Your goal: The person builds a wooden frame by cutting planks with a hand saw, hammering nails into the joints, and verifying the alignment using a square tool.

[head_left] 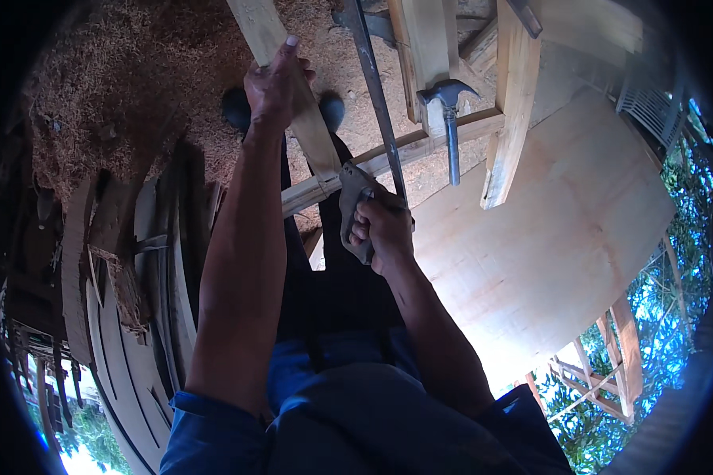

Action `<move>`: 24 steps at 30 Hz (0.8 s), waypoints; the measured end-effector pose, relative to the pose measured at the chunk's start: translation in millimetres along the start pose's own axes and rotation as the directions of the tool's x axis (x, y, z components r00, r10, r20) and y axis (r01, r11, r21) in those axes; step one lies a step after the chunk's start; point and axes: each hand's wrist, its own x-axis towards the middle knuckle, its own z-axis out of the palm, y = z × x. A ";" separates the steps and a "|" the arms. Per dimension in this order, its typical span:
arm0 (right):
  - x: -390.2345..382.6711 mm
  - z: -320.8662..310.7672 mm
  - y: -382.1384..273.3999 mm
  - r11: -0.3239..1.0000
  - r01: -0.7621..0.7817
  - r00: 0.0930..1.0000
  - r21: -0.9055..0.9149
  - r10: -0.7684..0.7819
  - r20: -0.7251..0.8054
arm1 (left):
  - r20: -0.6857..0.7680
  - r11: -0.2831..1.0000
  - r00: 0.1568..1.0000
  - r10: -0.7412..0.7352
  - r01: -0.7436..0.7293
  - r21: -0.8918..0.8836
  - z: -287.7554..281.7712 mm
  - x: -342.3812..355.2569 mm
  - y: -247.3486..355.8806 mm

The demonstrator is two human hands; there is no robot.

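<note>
Left hand (277,83) grips wooden plank (293,95); right hand (384,229) clenches handsaw (372,103) handle

No packages, labels, signs or screens show anywhere in this view.

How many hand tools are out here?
2: a handsaw gripped in the right hand, cutting beside the left hand, and a claw hammer resting on the wooden frame. Others may be hidden.

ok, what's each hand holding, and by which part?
Right hand grips the handsaw by its handle. Left hand clasps the wooden batten partway along.
</note>
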 end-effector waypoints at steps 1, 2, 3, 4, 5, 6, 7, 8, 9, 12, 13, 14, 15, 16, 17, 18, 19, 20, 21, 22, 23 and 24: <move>2.5 -3.9 5.1 1.000 0.001 0.999 -0.001 -0.001 0.040 | -0.007 1.000 1.000 -0.004 0.004 0.001 1.9 -3.2 -1.9; 3.6 -8.3 8.5 1.000 0.002 0.997 -0.001 -0.002 0.079 | 0.018 1.000 1.000 0.014 -0.014 0.004 8.5 -6.4 -5.8; -6.2 -12.8 8.5 0.998 0.057 0.993 -0.001 -0.057 0.105 | 0.038 0.999 0.998 0.042 -0.042 0.009 8.1 -6.1 -3.6; -25.0 -12.5 4.9 1.000 0.019 0.998 0.012 -0.019 0.051 | 0.027 0.999 0.999 0.047 -0.048 0.011 2.0 -5.3 -3.0; -46.8 -13.3 6.5 0.999 0.041 0.995 -0.032 -0.038 0.095 | 0.003 0.997 0.998 0.068 -0.068 0.024 -5.4 -2.6 -1.1; -64.2 -19.2 9.1 0.996 0.068 0.992 -0.063 -0.061 0.108 | 0.001 0.998 0.998 0.063 -0.063 0.033 -2.9 -6.5 -2.2; -61.0 -23.0 5.3 0.999 0.038 0.996 -0.020 -0.036 0.086 | 0.000 0.996 1.000 0.027 -0.027 0.085 -2.4 -9.5 1.4; -55.3 -24.8 2.1 1.000 0.008 0.998 0.025 -0.010 0.067 | 0.002 0.996 1.000 0.020 -0.020 0.085 -4.0 -11.2 -0.4; -49.9 -23.7 5.5 0.999 0.036 0.997 0.010 -0.037 0.075 | 0.003 0.998 1.000 0.018 -0.018 0.052 -3.9 -10.8 -2.8; -9.3 -2.9 7.9 0.999 0.040 0.999 -0.006 -0.040 0.038 | 0.003 0.998 0.998 0.060 -0.060 0.009 2.1 -1.7 -6.8; -4.7 -4.1 14.2 0.999 0.037 0.999 -0.004 -0.037 0.029 | 0.018 0.998 0.999 0.047 -0.048 0.036 5.8 -2.0 -4.2; -1.0 -6.2 19.8 0.998 0.057 0.998 0.016 -0.057 0.023 | 0.033 0.997 0.999 0.034 -0.036 0.063 9.9 -3.8 -2.6; 0.6 -3.0 20.3 0.997 0.075 0.996 0.030 -0.076 0.035 | 0.025 0.997 0.999 0.040 -0.041 0.065 8.6 -4.2 -1.2; 2.3 -2.4 18.3 0.997 0.072 0.996 0.027 -0.073 0.043 | 0.008 0.998 0.999 0.046 -0.046 0.050 9.3 -5.5 -1.5; 4.1 -3.0 14.9 0.996 0.076 0.995 0.049 -0.079 0.053 | -0.008 0.998 0.999 0.051 -0.051 0.034 10.8 -7.2 -2.3; 5.9 -0.1 11.6 0.994 0.085 0.994 0.072 -0.090 0.068 | -0.010 0.997 0.998 0.062 -0.061 0.035 8.9 -6.4 -3.2; -1.0 -0.7 12.0 0.996 0.061 0.996 0.066 -0.065 0.058 | 0.003 0.998 0.998 0.069 -0.069 0.014 7.7 -7.0 -4.9; -11.3 -3.1 11.7 0.994 0.084 0.995 0.074 -0.087 0.039 | 0.017 0.997 0.997 0.077 -0.077 -0.007 8.2 -6.3 -6.3; -19.1 -6.0 10.9 0.994 0.083 0.996 0.075 -0.085 0.021 | 0.003 0.998 0.998 0.069 -0.069 -0.009 15.8 -11.3 -5.0; -28.0 -12.9 9.0 0.995 0.077 0.997 0.070 -0.078 0.007 | -0.007 0.997 0.997 0.073 -0.073 -0.007 10.3 -11.2 -4.4; -50.4 -25.9 12.4 0.994 0.064 0.995 0.088 -0.070 0.070 | -0.024 0.999 0.998 0.052 -0.052 0.016 3.5 -10.8 -2.9; -55.8 -29.5 11.2 0.994 0.063 0.995 0.091 -0.069 0.068 | -0.031 0.999 0.999 0.024 -0.023 0.037 0.9 -11.9 -2.6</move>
